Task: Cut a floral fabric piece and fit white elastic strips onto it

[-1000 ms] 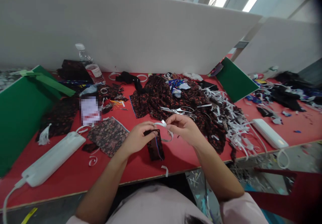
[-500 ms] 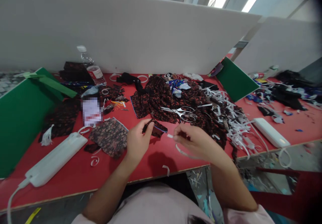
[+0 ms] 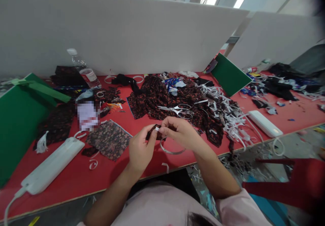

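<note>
White strip (image 3: 157,129) pinched in right hand (image 3: 179,131), dark floral cloth (image 3: 149,134) gripped in left hand (image 3: 140,148), bottle label (image 3: 88,75) unreadably small

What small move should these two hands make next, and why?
Perhaps the right hand should press the white strip against the dark cloth: it pinches the strip near its end, right beside the cloth, which the left hand is holding.
</note>
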{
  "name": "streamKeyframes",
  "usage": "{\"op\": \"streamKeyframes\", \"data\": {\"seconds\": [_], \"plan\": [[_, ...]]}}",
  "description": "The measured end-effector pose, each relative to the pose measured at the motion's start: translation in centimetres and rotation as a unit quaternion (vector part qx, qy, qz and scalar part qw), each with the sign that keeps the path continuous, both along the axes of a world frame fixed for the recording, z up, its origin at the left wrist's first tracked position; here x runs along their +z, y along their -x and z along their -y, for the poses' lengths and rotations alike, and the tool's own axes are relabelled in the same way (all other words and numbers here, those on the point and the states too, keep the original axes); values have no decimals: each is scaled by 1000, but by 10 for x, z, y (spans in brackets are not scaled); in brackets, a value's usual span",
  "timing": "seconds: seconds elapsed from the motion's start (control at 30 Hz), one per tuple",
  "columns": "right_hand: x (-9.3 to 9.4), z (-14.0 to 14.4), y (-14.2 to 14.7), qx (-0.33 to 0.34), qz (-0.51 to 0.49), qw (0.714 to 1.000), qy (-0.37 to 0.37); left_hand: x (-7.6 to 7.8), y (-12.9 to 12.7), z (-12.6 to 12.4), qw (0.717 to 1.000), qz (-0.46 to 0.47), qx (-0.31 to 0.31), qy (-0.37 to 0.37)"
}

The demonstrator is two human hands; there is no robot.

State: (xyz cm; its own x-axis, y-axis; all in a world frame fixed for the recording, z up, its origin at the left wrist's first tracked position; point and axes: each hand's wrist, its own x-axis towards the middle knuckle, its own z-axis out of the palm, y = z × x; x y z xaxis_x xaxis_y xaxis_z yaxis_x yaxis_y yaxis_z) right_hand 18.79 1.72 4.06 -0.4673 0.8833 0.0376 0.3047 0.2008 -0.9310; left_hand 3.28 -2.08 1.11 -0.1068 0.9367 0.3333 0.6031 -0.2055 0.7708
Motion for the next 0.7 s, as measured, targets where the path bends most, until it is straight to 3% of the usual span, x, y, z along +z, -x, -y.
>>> {"op": "streamKeyframes", "data": {"seconds": [0.7], "plan": [[-3, -1, 1, -22, 41, 999, -26, 0, 1, -3, 998, 22, -59, 15]]}}
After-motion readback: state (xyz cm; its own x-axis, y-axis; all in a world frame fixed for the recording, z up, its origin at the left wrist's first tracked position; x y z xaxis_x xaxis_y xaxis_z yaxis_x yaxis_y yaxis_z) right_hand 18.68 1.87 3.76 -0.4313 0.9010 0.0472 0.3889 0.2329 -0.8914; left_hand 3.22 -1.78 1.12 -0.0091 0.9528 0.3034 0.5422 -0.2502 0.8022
